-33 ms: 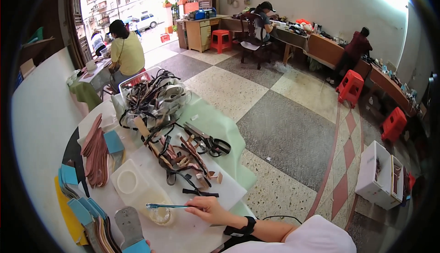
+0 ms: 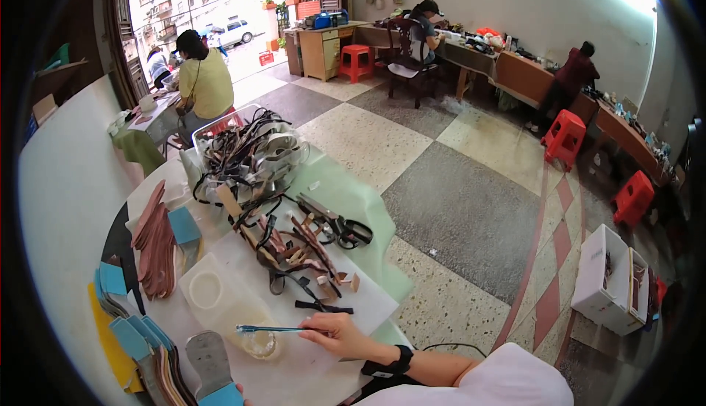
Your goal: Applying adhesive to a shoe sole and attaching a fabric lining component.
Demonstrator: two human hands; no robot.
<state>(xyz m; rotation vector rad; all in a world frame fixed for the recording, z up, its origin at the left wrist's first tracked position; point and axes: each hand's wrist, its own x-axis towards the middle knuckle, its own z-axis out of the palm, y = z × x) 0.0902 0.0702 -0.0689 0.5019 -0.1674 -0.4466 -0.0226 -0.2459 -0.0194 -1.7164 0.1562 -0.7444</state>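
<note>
My right hand (image 2: 337, 334) pinches the handle of a slim blue brush (image 2: 276, 329), held level. Its pale head lies over a shallow round dish (image 2: 259, 346) with a cloudy, whitish substance round its rim. At the lower edge, only fingertips of my left hand (image 2: 242, 390) show, at the side of a grey insole (image 2: 208, 354) with a light-blue end; they grip that end. Left of it lies a fanned stack of blue-ended insoles (image 2: 147, 343). Beyond the dish are a second round recess (image 2: 206, 290) and a bundle of brown-pink strips (image 2: 155, 248).
Loose dark and tan straps (image 2: 294, 248) and black-handled scissors (image 2: 344, 231) lie across the table. A clear bin (image 2: 246, 159) overflows with straps at the back. A white foam box (image 2: 599, 277) stands on the floor at right. People sit at other tables; red stools (image 2: 565, 140) stand around.
</note>
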